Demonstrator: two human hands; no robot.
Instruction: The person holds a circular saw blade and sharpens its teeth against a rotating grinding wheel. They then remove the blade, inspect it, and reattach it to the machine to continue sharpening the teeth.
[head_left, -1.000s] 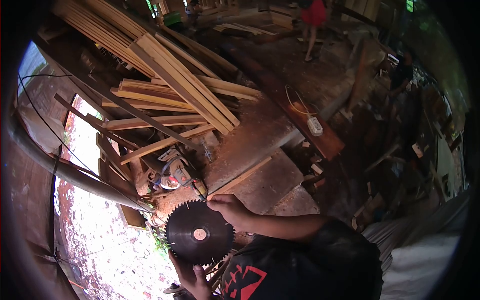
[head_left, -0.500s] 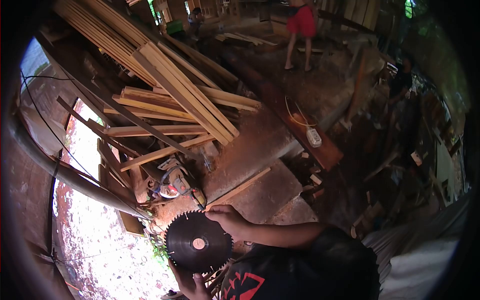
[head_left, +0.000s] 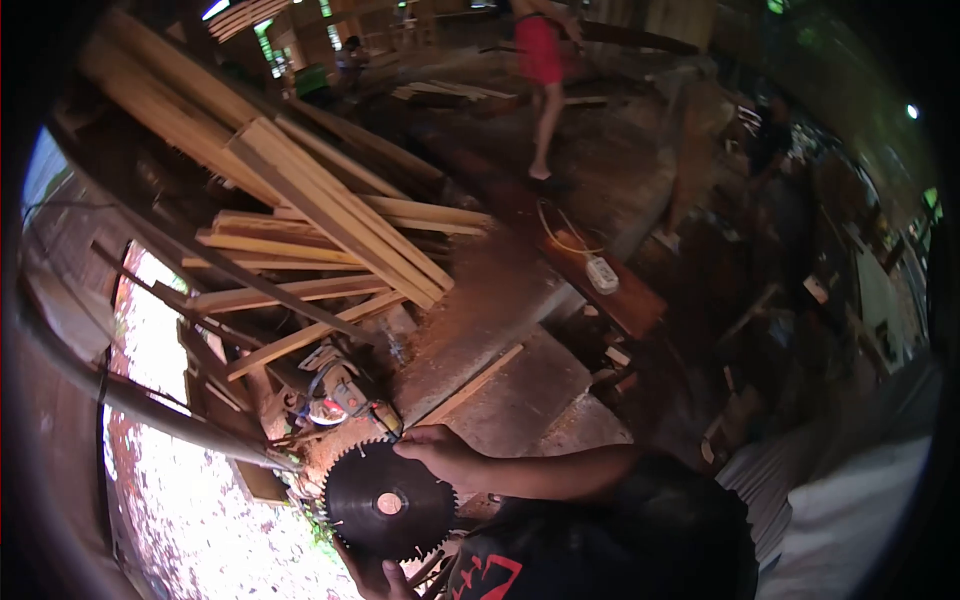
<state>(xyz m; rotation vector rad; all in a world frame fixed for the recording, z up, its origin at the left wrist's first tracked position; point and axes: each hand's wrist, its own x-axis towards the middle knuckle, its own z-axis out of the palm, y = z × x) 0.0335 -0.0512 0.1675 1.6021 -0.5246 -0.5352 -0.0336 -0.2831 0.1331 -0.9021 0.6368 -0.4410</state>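
Note:
A round, dark, toothed saw blade [head_left: 365, 495] with a pale round label at its centre is held upright near the bottom of the view. My right hand [head_left: 440, 458] reaches in from the right and pinches the blade's upper right rim. At the lower rim, my left hand [head_left: 380, 580] supports the blade, thumb in front and fingers partly hidden behind it. Just above the blade lies a power tool [head_left: 345, 395] with a grey and red body, among dusty clutter.
Sawn planks [head_left: 330, 210] are piled at upper left. A white power strip [head_left: 601, 275] rests on a reddish board [head_left: 640, 305]. A person in red shorts [head_left: 540, 50] stands farther back. A thin wooden strip [head_left: 470, 385] crosses the slab, and scraps lie to the right.
The view has shifted, so planks and power strip appear farther left. The person in red shorts has changed stance. Both my hands still hold the blade, which sits slightly lower.

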